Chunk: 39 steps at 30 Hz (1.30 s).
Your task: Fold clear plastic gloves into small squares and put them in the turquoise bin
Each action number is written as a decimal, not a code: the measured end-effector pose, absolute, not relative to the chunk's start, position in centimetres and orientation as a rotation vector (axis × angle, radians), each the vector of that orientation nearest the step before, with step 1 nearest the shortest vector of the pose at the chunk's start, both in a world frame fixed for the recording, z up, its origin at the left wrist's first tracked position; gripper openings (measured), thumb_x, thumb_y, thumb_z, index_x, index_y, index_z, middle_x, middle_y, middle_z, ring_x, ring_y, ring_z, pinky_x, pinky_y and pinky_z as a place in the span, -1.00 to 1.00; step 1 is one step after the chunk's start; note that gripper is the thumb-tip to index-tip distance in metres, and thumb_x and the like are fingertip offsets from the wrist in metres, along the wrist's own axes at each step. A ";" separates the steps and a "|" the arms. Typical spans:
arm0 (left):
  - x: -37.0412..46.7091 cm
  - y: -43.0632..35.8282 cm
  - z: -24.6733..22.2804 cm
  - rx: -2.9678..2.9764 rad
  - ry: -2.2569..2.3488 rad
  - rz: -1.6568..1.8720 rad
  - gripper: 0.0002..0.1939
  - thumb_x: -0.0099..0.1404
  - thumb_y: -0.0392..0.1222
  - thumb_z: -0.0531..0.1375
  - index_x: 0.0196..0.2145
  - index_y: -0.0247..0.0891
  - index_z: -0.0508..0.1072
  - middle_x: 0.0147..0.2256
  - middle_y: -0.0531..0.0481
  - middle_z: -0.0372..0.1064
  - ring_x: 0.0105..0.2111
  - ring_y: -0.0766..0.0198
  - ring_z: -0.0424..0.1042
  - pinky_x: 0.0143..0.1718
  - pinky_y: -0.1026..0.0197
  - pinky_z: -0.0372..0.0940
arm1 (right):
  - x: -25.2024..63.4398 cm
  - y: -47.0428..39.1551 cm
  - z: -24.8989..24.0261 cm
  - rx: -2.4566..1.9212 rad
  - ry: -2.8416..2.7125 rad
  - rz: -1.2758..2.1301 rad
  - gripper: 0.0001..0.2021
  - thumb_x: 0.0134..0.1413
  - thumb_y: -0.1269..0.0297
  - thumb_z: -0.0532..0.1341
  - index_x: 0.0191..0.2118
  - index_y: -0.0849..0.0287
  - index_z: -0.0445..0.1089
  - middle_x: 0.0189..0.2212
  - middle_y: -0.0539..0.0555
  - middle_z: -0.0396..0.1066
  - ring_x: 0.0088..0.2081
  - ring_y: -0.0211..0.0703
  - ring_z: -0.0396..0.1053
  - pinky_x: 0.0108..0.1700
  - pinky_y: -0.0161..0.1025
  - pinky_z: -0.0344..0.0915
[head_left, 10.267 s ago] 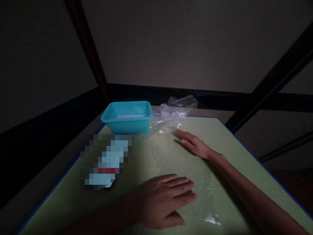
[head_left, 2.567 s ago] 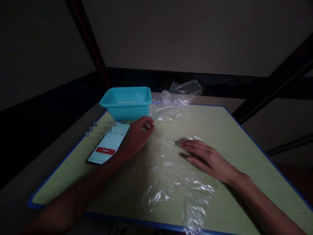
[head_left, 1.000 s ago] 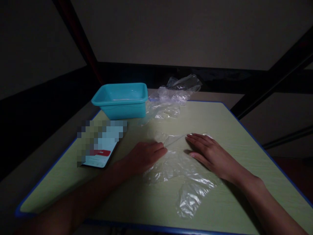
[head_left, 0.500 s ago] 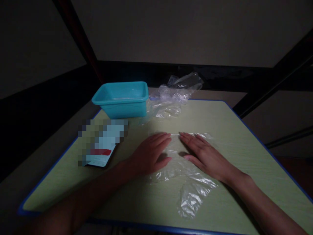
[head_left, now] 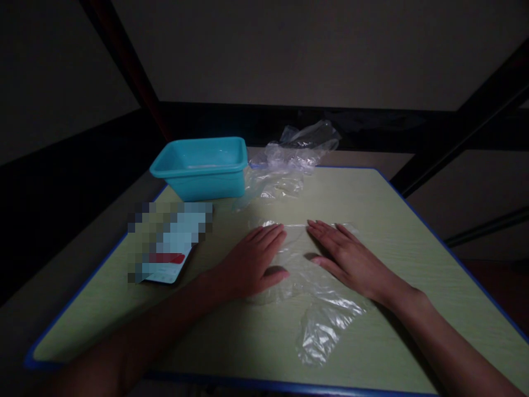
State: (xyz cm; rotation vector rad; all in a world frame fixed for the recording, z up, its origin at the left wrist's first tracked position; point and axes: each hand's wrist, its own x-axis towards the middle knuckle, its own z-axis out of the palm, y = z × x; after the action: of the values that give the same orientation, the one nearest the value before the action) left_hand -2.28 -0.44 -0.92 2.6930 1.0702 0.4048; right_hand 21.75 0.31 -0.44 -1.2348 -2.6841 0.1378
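A crinkled piece of thin clear plastic film (head_left: 295, 275) lies spread on the table, with a narrower flap bunched toward me. Whether it is a bag or a glove I cannot tell. My left hand (head_left: 258, 259) rests palm down on its left part, fingers stretched forward and thumb apart. Across from it, my right hand (head_left: 345, 253) lies flat on the right part, its thumb also spread. Between the two hands a strip of the film shows, its far edge running nearly straight. Neither hand grips anything.
A turquoise plastic tub (head_left: 206, 184) stands at the back left. Beside it, more crumpled clear plastic (head_left: 295, 160) is heaped at the table's far edge. A phone (head_left: 176, 248), partly pixelated, lies on the left. The pale table (head_left: 413, 264) has a blue rim.
My hands have moved slightly apart, uncovering a little more film between them. The view has shifted slightly; the tub, phone and heaped plastic stay in place.
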 end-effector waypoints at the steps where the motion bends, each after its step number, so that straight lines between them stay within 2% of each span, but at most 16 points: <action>1: -2.3 -0.4 -0.9 2.694 1.071 0.417 -0.38 0.25 -0.02 0.07 0.16 -0.42 0.06 0.20 -0.37 0.00 0.21 0.00 -0.01 0.16 -0.10 0.00 | 21.8 0.3 -0.4 -1.229 -2.677 0.130 -0.39 0.21 -0.05 -0.11 0.20 0.33 0.07 0.19 0.30 0.09 0.21 0.09 0.03 0.17 0.20 0.01; 6: -2.0 -0.2 -0.9 2.701 1.048 0.473 -0.36 0.25 -0.01 0.05 0.15 -0.48 0.06 0.20 -0.40 -0.01 0.22 0.01 -0.04 0.18 -0.08 -0.02 | 21.3 0.3 -0.2 -1.156 -2.661 0.172 -0.39 0.22 -0.04 -0.12 0.23 0.30 0.01 0.22 0.29 0.04 0.23 0.06 -0.02 0.19 0.19 -0.03; 13: -1.7 -0.1 -1.0 2.762 1.064 0.193 -0.25 0.26 0.11 0.04 0.20 -0.53 -0.01 0.25 -0.36 -0.16 0.26 0.01 -0.17 0.21 -0.03 -0.12 | 21.1 0.2 -0.6 -1.186 -2.741 0.202 -0.30 0.19 -0.10 -0.16 0.24 0.38 -0.04 0.23 0.33 -0.04 0.25 0.08 -0.10 0.19 0.20 -0.05; 20: -1.8 -0.2 -0.9 2.785 1.072 0.165 -0.25 0.26 0.13 0.02 0.21 -0.50 -0.02 0.26 -0.32 -0.17 0.26 0.04 -0.17 0.22 0.01 -0.14 | 22.7 0.6 -1.0 -1.292 -2.716 0.140 -0.26 0.18 -0.13 -0.20 0.25 0.43 -0.07 0.23 0.36 -0.08 0.24 0.09 -0.09 0.18 0.20 -0.05; 28: -1.8 -0.1 -0.8 2.764 1.075 0.144 -0.23 0.26 0.14 0.01 0.21 -0.48 -0.07 0.26 -0.33 -0.19 0.27 0.05 -0.20 0.22 0.01 -0.15 | 23.8 1.0 -1.2 -1.305 -2.678 0.157 -0.31 0.19 -0.11 -0.16 0.29 0.26 -0.20 0.24 0.30 -0.09 0.24 0.08 -0.09 0.17 0.20 -0.01; 32: -1.9 0.1 -0.8 2.729 1.118 0.219 -0.21 0.26 0.12 0.02 0.22 -0.49 -0.15 0.26 -0.38 -0.20 0.27 0.05 -0.19 0.21 -0.01 -0.12 | 23.8 1.0 -1.1 -1.334 -2.683 0.177 -0.29 0.17 -0.14 -0.17 0.29 0.27 -0.17 0.25 0.28 -0.11 0.25 0.07 -0.14 0.19 0.19 -0.06; 39: -2.9 0.9 -0.6 2.679 1.286 0.176 -0.29 0.29 -0.01 0.00 0.22 -0.49 -0.18 0.23 -0.37 -0.10 0.25 0.04 -0.11 0.21 -0.07 -0.13 | 23.5 1.0 -1.1 -1.362 -2.670 0.170 -0.25 0.15 -0.18 -0.20 0.26 0.35 -0.08 0.25 0.30 -0.12 0.26 0.08 -0.17 0.20 0.21 -0.11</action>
State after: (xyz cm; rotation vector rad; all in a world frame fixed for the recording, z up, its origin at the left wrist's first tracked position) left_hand -2.87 0.87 -0.63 2.6792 1.2864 0.1763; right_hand 23.50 0.98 -1.08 -1.3623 -2.6703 0.1703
